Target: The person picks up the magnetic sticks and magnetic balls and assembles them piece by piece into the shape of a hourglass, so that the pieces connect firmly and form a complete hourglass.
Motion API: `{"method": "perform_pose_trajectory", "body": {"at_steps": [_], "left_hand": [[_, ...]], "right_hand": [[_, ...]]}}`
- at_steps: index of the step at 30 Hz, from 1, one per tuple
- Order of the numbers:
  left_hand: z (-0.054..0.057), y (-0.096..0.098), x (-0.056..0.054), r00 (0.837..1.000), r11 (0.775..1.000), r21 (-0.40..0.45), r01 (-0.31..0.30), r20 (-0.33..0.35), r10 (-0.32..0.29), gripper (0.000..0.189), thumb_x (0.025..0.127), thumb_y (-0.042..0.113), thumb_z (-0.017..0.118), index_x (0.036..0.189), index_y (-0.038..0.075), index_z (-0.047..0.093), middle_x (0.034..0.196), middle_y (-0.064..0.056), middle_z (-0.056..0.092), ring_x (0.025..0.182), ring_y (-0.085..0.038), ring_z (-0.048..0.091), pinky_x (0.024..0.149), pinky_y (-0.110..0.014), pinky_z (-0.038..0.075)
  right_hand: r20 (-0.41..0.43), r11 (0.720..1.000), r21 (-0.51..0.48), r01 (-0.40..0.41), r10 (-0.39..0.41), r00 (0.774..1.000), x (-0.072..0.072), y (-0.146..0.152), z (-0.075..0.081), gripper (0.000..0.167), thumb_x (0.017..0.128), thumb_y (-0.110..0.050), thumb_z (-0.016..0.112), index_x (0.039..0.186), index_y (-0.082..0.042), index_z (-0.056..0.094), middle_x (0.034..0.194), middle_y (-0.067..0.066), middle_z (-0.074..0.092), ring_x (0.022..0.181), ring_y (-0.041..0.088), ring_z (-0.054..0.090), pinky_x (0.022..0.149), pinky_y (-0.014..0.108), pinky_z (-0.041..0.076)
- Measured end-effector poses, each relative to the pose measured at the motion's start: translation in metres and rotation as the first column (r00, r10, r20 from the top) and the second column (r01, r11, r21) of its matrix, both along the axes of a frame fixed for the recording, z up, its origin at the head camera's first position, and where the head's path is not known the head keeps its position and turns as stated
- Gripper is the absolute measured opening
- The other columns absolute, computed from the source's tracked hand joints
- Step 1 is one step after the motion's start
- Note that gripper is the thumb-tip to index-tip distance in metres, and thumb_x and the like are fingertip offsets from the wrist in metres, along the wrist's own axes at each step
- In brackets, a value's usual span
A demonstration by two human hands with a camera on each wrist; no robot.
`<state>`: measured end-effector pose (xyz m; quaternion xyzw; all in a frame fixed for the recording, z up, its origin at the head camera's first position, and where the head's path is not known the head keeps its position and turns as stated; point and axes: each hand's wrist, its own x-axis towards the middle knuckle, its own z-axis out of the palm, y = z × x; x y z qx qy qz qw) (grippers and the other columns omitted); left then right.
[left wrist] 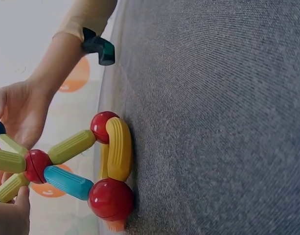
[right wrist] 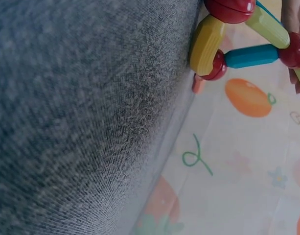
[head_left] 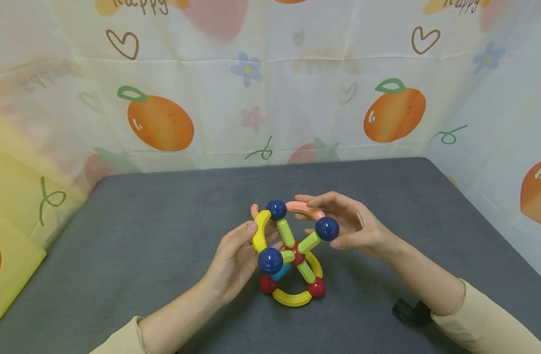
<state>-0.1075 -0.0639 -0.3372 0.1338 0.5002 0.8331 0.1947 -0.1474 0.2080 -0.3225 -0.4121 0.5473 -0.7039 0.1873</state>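
Observation:
A magnetic ball-and-stick toy model (head_left: 295, 254) stands upright on the table. Its base joins red balls (head_left: 316, 288) with curved sticks, among them a yellow one (head_left: 292, 298). Straight green sticks and a blue one (left wrist: 68, 182) meet at a central red ball (left wrist: 37, 166). On top, dark blue balls (head_left: 271, 260) are linked by a curved yellow stick (head_left: 260, 231) and a curved pink stick (head_left: 305, 210). My left hand (head_left: 234, 260) grips the upper yellow stick, thumb in front and fingers partly hidden behind. My right hand (head_left: 356, 223) holds the pink stick and its right-hand blue ball (head_left: 327, 228) between fingers and thumb.
The model rests on a dark grey table (head_left: 173, 221). A black object (head_left: 412, 312) lies under or against the right forearm near the sleeve. Behind the table hangs a pale curtain (head_left: 297, 108) printed with oranges, hearts and flowers.

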Motion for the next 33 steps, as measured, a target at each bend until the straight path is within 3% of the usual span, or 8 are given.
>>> {"method": "perform_pose_trajectory", "body": {"at_steps": [8,18,20,23,26,28,30,33], "left_hand": [[0.001,0.000,0.001,0.999,0.999,0.036,0.026,0.027,-0.027,0.033,0.105,0.022,0.039,0.126,0.009,0.060,0.130,0.002,0.064,0.130,-0.017,0.059,0.112,-0.037,0.046],[-0.001,0.001,0.002,0.998,0.997,0.066,0.048,0.027,-0.050,0.031,0.105,0.024,0.037,0.118,0.016,0.063,0.131,0.004,0.062,0.133,-0.016,0.055,0.113,-0.035,0.044],[-0.001,0.002,0.001,0.998,0.996,0.071,0.045,0.030,-0.047,0.032,0.105,0.024,0.036,0.120,0.017,0.063,0.129,0.005,0.063,0.131,-0.016,0.056,0.113,-0.036,0.045],[-0.002,0.002,0.000,0.999,0.996,0.077,0.034,0.034,-0.037,0.033,0.105,0.024,0.035,0.119,0.019,0.065,0.126,0.006,0.065,0.129,-0.016,0.057,0.112,-0.036,0.045],[-0.003,0.002,0.000,0.999,0.997,0.073,0.026,0.039,-0.029,0.034,0.105,0.024,0.034,0.117,0.021,0.065,0.125,0.006,0.065,0.129,-0.015,0.056,0.115,-0.040,0.043],[-0.003,0.002,0.000,0.999,0.998,0.062,0.023,0.041,-0.026,0.034,0.104,0.024,0.033,0.118,0.021,0.064,0.126,0.006,0.064,0.130,-0.016,0.055,0.118,-0.045,0.039],[-0.003,0.002,0.000,0.999,0.998,0.056,0.027,0.039,-0.029,0.034,0.104,0.024,0.033,0.118,0.020,0.063,0.127,0.004,0.063,0.132,-0.017,0.053,0.120,-0.048,0.035],[-0.002,0.001,0.001,0.999,0.998,0.049,0.027,0.039,-0.029,0.033,0.104,0.025,0.034,0.121,0.017,0.060,0.130,0.003,0.060,0.134,-0.020,0.051,0.120,-0.049,0.034]], "right_hand": [[0.013,1.000,0.008,-0.006,0.006,1.000,-0.003,0.002,0.000,0.059,0.083,0.004,0.063,0.139,-0.010,0.049,0.160,0.013,0.035,0.142,0.028,0.046,0.112,0.043,0.045],[-0.041,0.995,-0.035,-0.097,0.096,0.995,-0.014,0.007,0.001,0.055,0.092,-0.006,0.058,0.145,-0.006,0.042,0.162,0.012,0.030,0.145,0.028,0.041,0.116,0.041,0.041],[-0.026,0.997,-0.046,-0.061,0.059,0.998,-0.019,0.008,0.002,0.048,0.098,-0.013,0.052,0.144,-0.008,0.042,0.161,0.009,0.034,0.143,0.027,0.044,0.113,0.040,0.044],[0.020,0.992,0.010,0.122,-0.122,0.992,-0.029,0.005,0.005,0.037,0.105,-0.022,0.041,0.139,-0.011,0.049,0.154,0.006,0.045,0.135,0.023,0.053,0.107,0.035,0.049],[0.052,0.927,0.183,0.327,-0.341,0.939,-0.043,-0.006,0.003,0.030,0.105,-0.022,0.043,0.132,-0.013,0.055,0.145,0.003,0.053,0.128,0.019,0.059,0.101,0.034,0.053],[0.008,0.869,0.299,0.395,-0.416,0.909,-0.054,-0.016,-0.001,0.030,0.104,-0.021,0.049,0.131,-0.010,0.056,0.142,0.007,0.054,0.127,0.023,0.059,0.103,0.039,0.053],[-0.076,0.817,0.400,0.415,-0.421,0.904,-0.065,-0.028,-0.006,0.030,0.102,-0.020,0.054,0.130,-0.009,0.057,0.140,0.011,0.056,0.126,0.026,0.059,0.104,0.043,0.052],[-0.248,0.792,0.478,0.380,-0.293,0.923,-0.080,-0.046,-0.014,0.032,0.100,-0.015,0.057,0.130,-0.004,0.058,0.136,0.019,0.058,0.127,0.034,0.057,0.106,0.048,0.049]]}}
